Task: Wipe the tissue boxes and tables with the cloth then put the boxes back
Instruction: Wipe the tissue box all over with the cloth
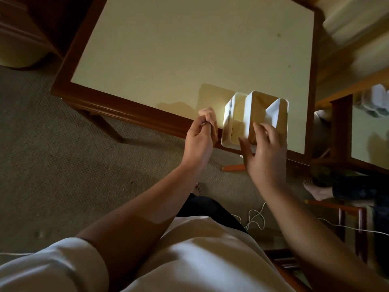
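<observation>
Fingers (257, 131) on upright tissue box (255, 119)

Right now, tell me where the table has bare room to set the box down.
Free: the pale table top from the far edge to its left wooden frame. Crowded: the near right corner, with the tissue box, left hand and right hand.

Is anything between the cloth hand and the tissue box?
Nothing visible. The left hand holds the bunched cloth just beside the tissue box, with only a narrow open gap; the right hand rests on the box.
</observation>
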